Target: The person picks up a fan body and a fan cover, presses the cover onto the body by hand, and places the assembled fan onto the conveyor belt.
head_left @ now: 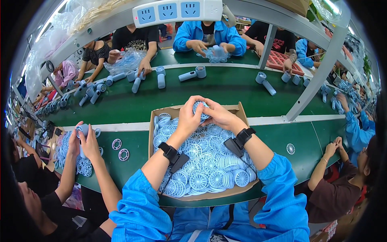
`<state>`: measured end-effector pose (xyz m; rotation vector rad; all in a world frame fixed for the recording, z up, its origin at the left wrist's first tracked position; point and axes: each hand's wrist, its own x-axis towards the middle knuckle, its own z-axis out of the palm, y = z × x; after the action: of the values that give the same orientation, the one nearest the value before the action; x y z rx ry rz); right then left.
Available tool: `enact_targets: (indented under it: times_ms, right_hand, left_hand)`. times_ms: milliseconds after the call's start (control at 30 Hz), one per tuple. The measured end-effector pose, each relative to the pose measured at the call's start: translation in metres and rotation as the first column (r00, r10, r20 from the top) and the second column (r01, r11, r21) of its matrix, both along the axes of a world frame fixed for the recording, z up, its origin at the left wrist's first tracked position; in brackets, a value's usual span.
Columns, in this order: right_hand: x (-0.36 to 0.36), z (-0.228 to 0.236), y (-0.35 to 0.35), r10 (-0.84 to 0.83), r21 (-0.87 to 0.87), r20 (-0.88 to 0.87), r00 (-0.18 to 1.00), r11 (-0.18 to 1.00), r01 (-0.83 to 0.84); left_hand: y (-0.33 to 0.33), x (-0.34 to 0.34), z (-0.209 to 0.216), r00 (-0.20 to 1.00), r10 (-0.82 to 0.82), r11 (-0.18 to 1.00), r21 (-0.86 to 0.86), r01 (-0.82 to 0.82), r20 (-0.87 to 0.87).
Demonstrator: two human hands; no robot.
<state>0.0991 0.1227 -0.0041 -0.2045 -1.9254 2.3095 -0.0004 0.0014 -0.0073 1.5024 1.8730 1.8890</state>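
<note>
Grille [199,108] at frame centre, above the box [235,109], is pinched between left hand [191,115] and right hand [219,114], fingers curled; judged light, stiff, smooth, thin-spoked and breakable, best gripped by its rim.

The cardboard box [171,111] sits on the worktop [270,139] straight in front of you, with loose fan grilles [199,181] heaped inside. Your left hand [190,116] and right hand [221,116] meet above its far half, a fan grille [199,108] between them. Left of the box lie two rings [123,159], one just beyond the other; farther left, a neighbour's hands [92,147] are beside another pile of parts [66,151]. To your right, a single grille [290,149] lies well apart from the box. Beyond the box runs a metal rail [270,121], and behind that the belt [225,94], with handheld fan bodies [193,75] along its far side. A power strip [177,13] hangs overhead.
</note>
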Motion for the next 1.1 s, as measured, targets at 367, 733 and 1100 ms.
enact_targets:
  times_ms: [367, 733, 1100]
  right_hand:
    - [0.013, 0.003, 0.010, -0.019, 0.014, 0.086, 0.996, 1.000, 0.018]
    - [0.013, -0.012, 0.013, -0.054, -0.098, 0.020, 0.998, 0.994, 0.055]
    - [0.005, -0.005, -0.003, -0.029, -0.062, -0.066, 0.997, 0.998, 0.025]
  left_hand:
    - [0.004, -0.010, 0.003, 0.989, 0.061, 0.972, 0.217, -0.090, 0.138]
    - [0.008, 0.007, -0.005, 0.997, -0.037, 0.988, 0.149, 0.025, 0.074]
    - [-0.002, 0.006, 0.006, 0.997, 0.000, 0.964, 0.266, -0.019, 0.071]
